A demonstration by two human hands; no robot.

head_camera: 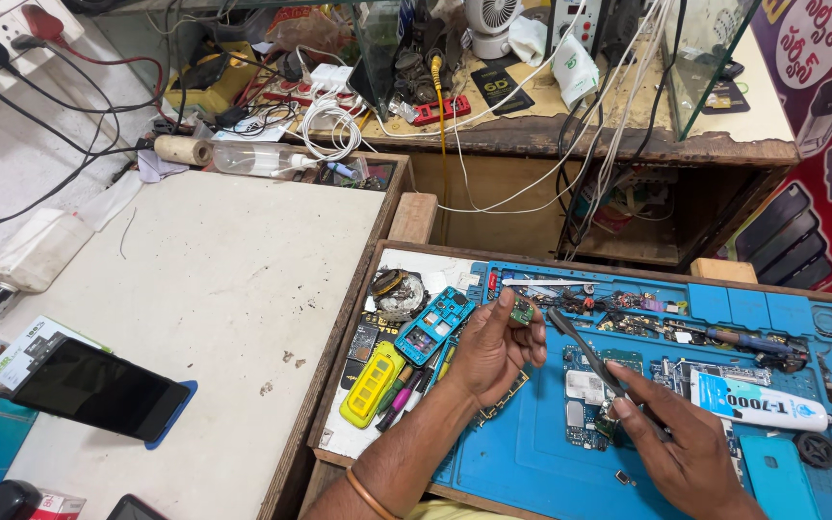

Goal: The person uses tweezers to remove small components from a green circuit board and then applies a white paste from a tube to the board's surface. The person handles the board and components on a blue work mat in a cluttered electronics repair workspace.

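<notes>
My left hand is raised over the blue work mat and pinches a small green circuit part between thumb and fingertips. My right hand grips dark tweezers, whose tips point up and left, ending just right of the green part. Beneath my hands lie a phone circuit board and small loose parts. A blue phone frame and a yellow phone casing rest on the tray just left of my left hand.
A white glue tube lies at the mat's right. A wooden tray edge borders a white table holding a black phone. Cables, a fan and tools crowd the back shelf.
</notes>
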